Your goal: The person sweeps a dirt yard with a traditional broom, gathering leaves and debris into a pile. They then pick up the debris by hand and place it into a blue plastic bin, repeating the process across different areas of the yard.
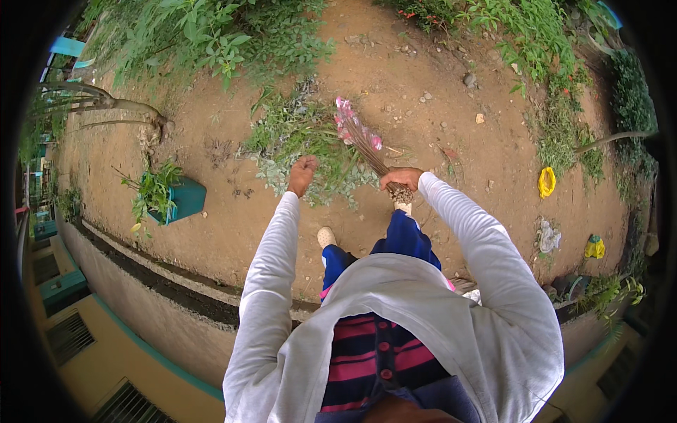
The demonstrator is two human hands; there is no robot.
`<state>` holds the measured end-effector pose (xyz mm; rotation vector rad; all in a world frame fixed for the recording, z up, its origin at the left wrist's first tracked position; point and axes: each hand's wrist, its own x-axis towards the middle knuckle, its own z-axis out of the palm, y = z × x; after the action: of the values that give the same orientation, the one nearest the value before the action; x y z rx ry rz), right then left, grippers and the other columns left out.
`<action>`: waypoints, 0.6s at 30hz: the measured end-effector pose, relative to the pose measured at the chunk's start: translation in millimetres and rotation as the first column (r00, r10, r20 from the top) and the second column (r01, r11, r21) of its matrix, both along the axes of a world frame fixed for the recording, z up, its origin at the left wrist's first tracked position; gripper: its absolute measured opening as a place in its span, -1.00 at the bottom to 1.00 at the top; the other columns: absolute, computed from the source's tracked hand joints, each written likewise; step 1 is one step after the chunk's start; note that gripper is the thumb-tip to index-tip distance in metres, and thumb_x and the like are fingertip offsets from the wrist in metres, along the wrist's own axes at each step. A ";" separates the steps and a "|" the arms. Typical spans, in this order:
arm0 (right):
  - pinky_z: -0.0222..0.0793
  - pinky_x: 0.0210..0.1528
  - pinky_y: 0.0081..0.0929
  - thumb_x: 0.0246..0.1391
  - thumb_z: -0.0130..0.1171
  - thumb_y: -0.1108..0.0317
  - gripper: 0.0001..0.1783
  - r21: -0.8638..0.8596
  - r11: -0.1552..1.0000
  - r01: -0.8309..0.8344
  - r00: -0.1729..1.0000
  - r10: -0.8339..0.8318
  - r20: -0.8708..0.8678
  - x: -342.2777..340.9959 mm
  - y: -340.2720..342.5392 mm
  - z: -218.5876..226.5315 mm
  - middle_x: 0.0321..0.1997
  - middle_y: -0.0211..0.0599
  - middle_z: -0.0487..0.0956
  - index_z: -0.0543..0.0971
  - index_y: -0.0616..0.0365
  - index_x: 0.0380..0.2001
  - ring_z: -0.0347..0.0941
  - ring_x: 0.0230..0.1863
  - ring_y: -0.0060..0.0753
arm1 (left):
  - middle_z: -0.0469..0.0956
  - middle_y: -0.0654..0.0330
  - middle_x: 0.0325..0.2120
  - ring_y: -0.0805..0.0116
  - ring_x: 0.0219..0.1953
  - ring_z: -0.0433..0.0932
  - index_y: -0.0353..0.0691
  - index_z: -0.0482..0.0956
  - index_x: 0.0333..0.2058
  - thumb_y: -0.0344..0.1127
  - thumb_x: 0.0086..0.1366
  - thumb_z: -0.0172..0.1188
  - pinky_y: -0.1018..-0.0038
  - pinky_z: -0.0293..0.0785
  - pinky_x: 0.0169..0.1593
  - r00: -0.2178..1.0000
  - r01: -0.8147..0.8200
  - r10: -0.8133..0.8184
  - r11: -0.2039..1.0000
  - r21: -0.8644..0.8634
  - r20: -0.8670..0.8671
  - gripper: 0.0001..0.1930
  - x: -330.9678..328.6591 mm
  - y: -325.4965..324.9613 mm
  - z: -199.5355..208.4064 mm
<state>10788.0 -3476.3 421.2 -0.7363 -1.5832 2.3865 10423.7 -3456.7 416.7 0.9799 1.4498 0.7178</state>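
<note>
My right hand (pixel 400 178) is wrapped round the thick, bound end of a stick broom (pixel 369 149), whose brown bristles slant away to the upper left. Pink-and-white plastic (pixel 345 116) shows around the broom's far end; whether it is caught on the bristles I cannot tell. Over the near side of a heap of cut green plants (pixel 296 137) hovers my left hand (pixel 303 175), its fingers curled in; anything inside them is hidden. Loose leafy stems spread on the dirt between both hands, just ahead of my light-coloured shoes (pixel 326 237).
A teal planter (pixel 187 198) with a leafy plant stands at left, near a bent tree trunk (pixel 134 107). Yellow plastic (pixel 546 182), a white bag (pixel 549 236) and another yellow bag (pixel 595 247) lie at right. Bushes (pixel 204 35) grow ahead; a low wall (pixel 155 292) runs behind.
</note>
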 end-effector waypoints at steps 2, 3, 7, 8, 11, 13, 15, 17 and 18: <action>0.44 -0.19 -0.50 0.03 0.07 0.44 -0.66 -0.342 0.939 0.046 0.999 -0.039 0.026 -32.7 -26.1 -6.2 -0.18 -0.48 0.51 0.44 -0.05 -0.07 0.46 -0.19 -0.61 | 0.54 0.15 -0.11 0.46 -0.14 0.46 -0.29 0.41 0.05 -0.49 0.19 0.02 0.59 0.36 -0.16 0.997 0.076 -0.076 0.997 0.025 0.002 -0.60 -22.0 0.3 10.5; 0.44 -0.18 -0.49 0.04 0.07 0.44 -0.64 -0.494 0.868 0.048 0.999 -0.037 0.030 -53.4 -37.7 -8.6 -0.16 -0.48 0.50 0.43 -0.05 -0.05 0.45 -0.17 -0.62 | 0.54 0.16 -0.11 0.46 -0.14 0.46 -0.29 0.41 0.05 -0.48 0.20 0.02 0.60 0.35 -0.17 0.995 0.102 -0.102 0.994 0.037 0.002 -0.60 -37.9 -2.6 13.5; 0.43 -0.17 -0.50 0.03 0.08 0.42 -0.63 -0.388 0.901 0.194 0.979 -0.149 0.142 -133.5 -93.1 -22.0 -0.08 -0.49 0.46 0.43 -0.06 -0.04 0.43 -0.13 -0.65 | 0.52 0.17 -0.07 0.43 -0.13 0.46 -0.22 0.39 0.08 -0.45 0.20 0.02 0.51 0.36 -0.15 0.983 0.181 -0.181 0.983 0.000 -0.036 -0.58 -89.0 -15.6 16.2; 0.43 -0.19 -0.51 0.02 0.09 0.41 -0.65 -0.330 0.915 0.232 0.972 -0.205 0.114 -151.8 -109.2 -20.2 -0.09 -0.49 0.47 0.44 -0.05 -0.06 0.43 -0.15 -0.65 | 0.52 0.17 -0.07 0.42 -0.12 0.46 -0.21 0.39 0.08 -0.45 0.20 0.02 0.49 0.36 -0.14 0.981 0.188 -0.188 0.982 -0.006 -0.052 -0.57 -104.4 -24.3 15.8; 0.44 -0.33 -0.51 -0.03 0.17 0.33 -0.76 -0.240 0.915 0.325 0.945 -0.323 0.047 -188.2 -129.2 8.8 -0.30 -0.49 0.53 0.50 0.01 -0.23 0.48 -0.33 -0.62 | 0.51 0.17 -0.07 0.41 -0.12 0.45 -0.19 0.39 0.08 -0.45 0.18 0.02 0.47 0.37 -0.14 0.983 0.159 -0.159 0.987 -0.006 -0.096 -0.56 -147.1 -35.8 4.5; 0.43 -0.46 -0.51 -0.08 0.22 0.26 -0.81 -0.674 0.636 0.375 0.925 -0.203 0.322 -201.5 -127.5 38.5 -0.48 -0.50 0.55 0.53 0.04 -0.36 0.49 -0.48 -0.60 | 0.51 0.17 -0.07 0.41 -0.12 0.44 -0.19 0.40 0.08 -0.46 0.17 0.01 0.48 0.37 -0.16 0.989 0.103 -0.105 0.994 -0.019 -0.108 -0.56 -160.7 -38.8 -6.1; 0.38 -0.59 -0.52 -0.14 0.25 0.21 -0.81 -0.593 0.664 0.454 0.889 -0.299 0.347 -204.5 -148.5 56.6 -0.65 -0.48 0.50 0.52 0.04 -0.49 0.43 -0.64 -0.56 | 0.53 0.19 -0.11 0.43 -0.17 0.46 -0.21 0.42 0.06 -0.48 0.16 0.01 0.52 0.38 -0.21 0.990 0.119 -0.118 0.993 0.002 -0.076 -0.56 -157.3 -37.7 -14.4; 0.37 -0.58 -0.55 -0.15 0.25 0.24 -0.83 -0.566 0.680 0.466 0.884 -0.340 0.320 -191.1 -168.3 62.6 -0.63 -0.45 0.51 0.51 0.04 -0.50 0.44 -0.62 -0.55 | 0.54 0.20 -0.13 0.44 -0.19 0.47 -0.22 0.43 0.05 -0.50 0.15 0.00 0.55 0.38 -0.23 0.988 0.140 -0.141 0.990 -0.026 -0.070 -0.56 -132.3 -38.3 -4.6; 0.39 -0.56 -0.55 -0.15 0.25 0.28 -0.70 -0.543 0.700 0.464 0.886 -0.360 0.293 -182.6 -175.2 75.1 -0.54 -0.38 0.53 0.52 0.10 -0.28 0.45 -0.59 -0.55 | 0.55 0.19 -0.14 0.44 -0.21 0.49 -0.23 0.44 0.05 -0.51 0.15 0.00 0.55 0.39 -0.22 0.985 0.160 -0.159 0.987 0.018 -0.071 -0.57 -127.0 -41.3 -5.3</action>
<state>10605.4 -3651.5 496.3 -1.2773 -0.5413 2.4955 10296.7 -3498.0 411.4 1.1348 1.4068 0.5898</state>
